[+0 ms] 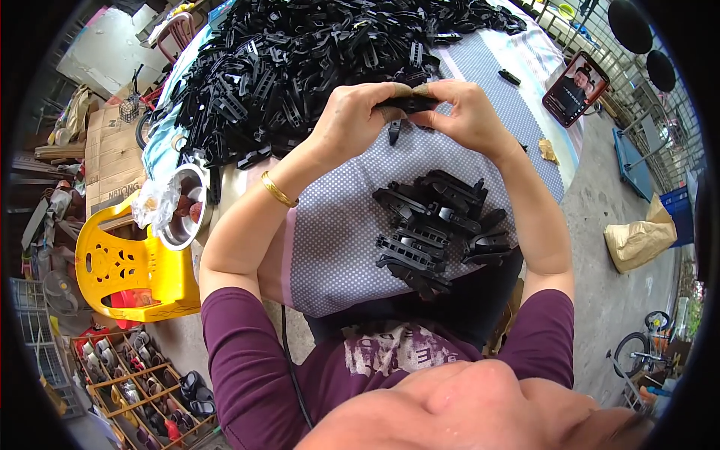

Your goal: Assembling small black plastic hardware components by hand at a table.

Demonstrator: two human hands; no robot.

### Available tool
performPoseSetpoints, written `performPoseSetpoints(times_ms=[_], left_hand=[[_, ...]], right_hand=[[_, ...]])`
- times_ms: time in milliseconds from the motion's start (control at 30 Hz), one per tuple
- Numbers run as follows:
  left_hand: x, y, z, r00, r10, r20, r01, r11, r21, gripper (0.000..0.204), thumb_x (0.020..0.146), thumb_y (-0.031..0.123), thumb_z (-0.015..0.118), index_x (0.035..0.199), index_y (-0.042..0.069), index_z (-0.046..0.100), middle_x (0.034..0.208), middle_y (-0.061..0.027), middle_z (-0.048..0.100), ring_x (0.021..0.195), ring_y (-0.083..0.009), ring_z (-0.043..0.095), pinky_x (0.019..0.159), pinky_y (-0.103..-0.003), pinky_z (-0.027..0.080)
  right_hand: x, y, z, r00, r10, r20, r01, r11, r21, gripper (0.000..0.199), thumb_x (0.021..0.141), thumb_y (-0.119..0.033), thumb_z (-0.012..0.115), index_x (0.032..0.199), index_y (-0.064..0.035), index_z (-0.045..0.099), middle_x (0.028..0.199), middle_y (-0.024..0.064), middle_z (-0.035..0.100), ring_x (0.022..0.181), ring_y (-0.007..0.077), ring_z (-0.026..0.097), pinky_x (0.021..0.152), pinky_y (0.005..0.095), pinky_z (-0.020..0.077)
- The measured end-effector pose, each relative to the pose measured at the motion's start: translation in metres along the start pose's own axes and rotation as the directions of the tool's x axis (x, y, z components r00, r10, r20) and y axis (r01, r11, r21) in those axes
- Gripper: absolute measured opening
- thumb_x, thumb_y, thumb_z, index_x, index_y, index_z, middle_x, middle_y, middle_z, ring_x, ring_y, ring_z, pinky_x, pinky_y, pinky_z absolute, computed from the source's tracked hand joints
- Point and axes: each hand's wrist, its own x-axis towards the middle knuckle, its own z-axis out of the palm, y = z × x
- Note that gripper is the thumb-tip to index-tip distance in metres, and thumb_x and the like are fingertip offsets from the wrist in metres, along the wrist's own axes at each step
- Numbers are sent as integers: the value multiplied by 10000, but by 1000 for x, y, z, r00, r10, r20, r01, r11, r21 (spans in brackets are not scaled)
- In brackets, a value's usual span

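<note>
Over the middle of the table, my left hand [349, 120] and my right hand [469, 120] pinch a black plastic part [412, 104] between thumbs and fingertips. Dark smudges mark the fingertips, which partly cover the part. Just below them, a small black piece [394, 133] shows against the dotted cloth [330, 247]; whether it is joined to the held part I cannot tell. Closer to my body lies a small heap of slotted black plastic parts [420, 236]. A far bigger pile of similar black pieces [262, 82] spreads across the back of the table.
A phone [576, 88] showing a person stands at the table's right. Left of the table, a metal bowl [178, 243] with round reddish fruit and a plastic bag rests by a yellow chair [112, 259]. A shoe rack [120, 411] is lower left, a tan sack [641, 238] right.
</note>
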Motion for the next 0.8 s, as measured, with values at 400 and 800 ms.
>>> performPoseSetpoints(times_ms=[400, 800], left_hand=[[-8, 28, -2, 770, 130, 624, 11, 976, -217, 332, 697, 163, 747, 1015, 95, 680, 884, -60, 669, 836, -199, 606, 714, -310, 485], [3, -35, 28, 975, 201, 94, -221, 848, 481, 344, 719, 56, 631, 1062, 71, 608, 1153, -107, 545, 1056, -289, 470, 885, -362, 423]], right_hand=[[5, 23, 18, 975, -223, 5, 223, 975, 8, 256, 760, -38, 631, 1014, -55, 657, 964, 31, 667, 772, 152, 569, 693, 272, 489], [1, 23, -23, 994, 103, 42, -109, 982, 153, 332, 707, -160, 711, 963, 19, 599, 832, 107, 639, 785, 175, 620, 720, 286, 499]])
